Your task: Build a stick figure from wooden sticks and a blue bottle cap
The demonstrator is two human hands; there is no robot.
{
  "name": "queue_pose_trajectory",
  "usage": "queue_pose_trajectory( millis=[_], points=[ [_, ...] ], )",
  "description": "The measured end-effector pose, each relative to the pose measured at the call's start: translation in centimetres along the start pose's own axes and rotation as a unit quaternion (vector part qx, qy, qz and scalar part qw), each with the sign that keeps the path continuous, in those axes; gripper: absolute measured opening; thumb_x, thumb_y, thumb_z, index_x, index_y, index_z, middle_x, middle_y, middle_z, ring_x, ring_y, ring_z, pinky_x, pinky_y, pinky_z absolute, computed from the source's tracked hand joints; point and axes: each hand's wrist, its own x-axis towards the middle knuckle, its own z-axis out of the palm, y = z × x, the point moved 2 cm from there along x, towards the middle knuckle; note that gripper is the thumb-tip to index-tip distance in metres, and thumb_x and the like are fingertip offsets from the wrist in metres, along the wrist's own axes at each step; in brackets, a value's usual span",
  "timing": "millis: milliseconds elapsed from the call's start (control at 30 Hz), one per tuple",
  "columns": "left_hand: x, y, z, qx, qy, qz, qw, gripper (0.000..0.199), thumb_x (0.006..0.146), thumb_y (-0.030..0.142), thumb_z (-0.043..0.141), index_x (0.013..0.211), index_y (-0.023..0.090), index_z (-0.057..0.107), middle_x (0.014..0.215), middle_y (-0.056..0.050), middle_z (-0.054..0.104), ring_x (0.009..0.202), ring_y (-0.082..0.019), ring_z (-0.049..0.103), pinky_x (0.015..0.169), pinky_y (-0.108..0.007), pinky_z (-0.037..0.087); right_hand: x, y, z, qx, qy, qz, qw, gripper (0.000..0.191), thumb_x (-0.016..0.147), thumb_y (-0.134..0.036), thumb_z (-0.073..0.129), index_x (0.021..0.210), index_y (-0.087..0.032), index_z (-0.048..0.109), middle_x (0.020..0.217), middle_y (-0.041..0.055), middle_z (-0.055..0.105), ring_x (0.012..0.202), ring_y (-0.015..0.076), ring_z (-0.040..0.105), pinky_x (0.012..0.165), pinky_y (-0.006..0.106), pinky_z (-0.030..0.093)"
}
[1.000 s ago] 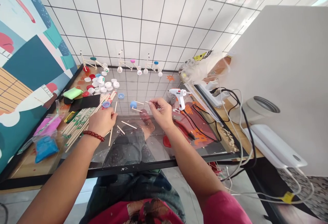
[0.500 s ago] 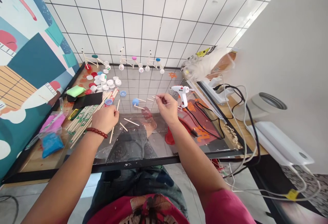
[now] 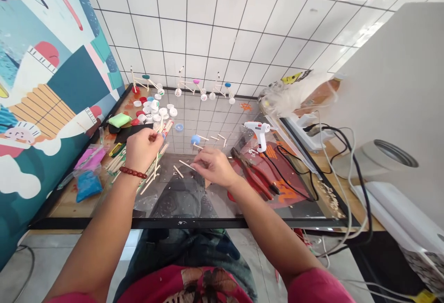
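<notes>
My left hand [image 3: 144, 148] is closed around a thin wooden stick [image 3: 157, 160] that points up and down through its fingers. A bit of blue shows at those fingertips, probably a bottle cap, mostly hidden. Palm down, my right hand [image 3: 213, 166] pinches the end of a short wooden stick [image 3: 186, 164] near the middle of the glossy tabletop. Another short stick [image 3: 178, 171] lies just left of it. Beyond my right fingers sits a blue cap [image 3: 195, 139] with sticks running out from it. Several short pieces [image 3: 221, 136] lie to its right.
At right are a white glue gun [image 3: 260, 134] and red-handled pliers [image 3: 255, 173], with cables behind. White and red caps [image 3: 152, 108] pile up at left, near bundled sticks [image 3: 120, 162] and blue clay [image 3: 88, 186]. Small stick-and-cap models [image 3: 190, 85] stand along the tiled wall.
My right hand has come nearer and left, from the far small pieces to the short stick. My left hand has raised a stick from the table. The view has shifted, and the pliers are now uncovered.
</notes>
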Motion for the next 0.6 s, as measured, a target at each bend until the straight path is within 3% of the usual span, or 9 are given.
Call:
queue_pose_trajectory(
  millis=[167, 433, 600],
  points=[
    [0.6, -0.9, -0.9, -0.091, 0.007, -0.050, 0.995, 0.022, 0.080, 0.036, 0.056, 0.084, 0.019, 0.068, 0.078, -0.004, 0.076, 0.074, -0.019, 0.069, 0.072, -0.027, 0.051, 0.1, -1.7, 1.9, -0.023, -0.045, -0.037, 0.998, 0.017, 0.091, -0.035, 0.067, 0.086, -0.020, 0.069, 0.084, 0.0026, 0.068, 0.080, 0.0160, 0.062, 0.076, 0.030, 0.037],
    [0.5, -1.4, -0.5, 0.021, -0.064, -0.008, 0.998, 0.013, 0.075, 0.030, 0.064, 0.079, 0.020, 0.071, 0.083, -0.005, 0.076, 0.082, -0.022, 0.070, 0.070, -0.027, 0.047, 0.6, -3.0, 2.7, -0.086, -0.076, -0.073, 0.991, 0.014, 0.094, -0.021, 0.056, 0.096, -0.021, 0.070, 0.091, 0.0046, 0.070, 0.084, 0.0182, 0.059, 0.078, 0.033, 0.035],
    [0.2, -0.8, -0.2, 0.049, -0.080, -0.001, 0.996, 0.016, 0.078, 0.032, 0.062, 0.080, 0.020, 0.072, 0.083, -0.006, 0.077, 0.081, -0.022, 0.069, 0.069, -0.028, 0.046, 2.6, -6.2, 4.2, -0.163, -0.142, -0.172, 0.961, 0.019, 0.096, -0.016, 0.053, 0.103, -0.021, 0.069, 0.104, 0.0066, 0.070, 0.090, 0.0207, 0.055, 0.076, 0.036, 0.033]
  ],
)
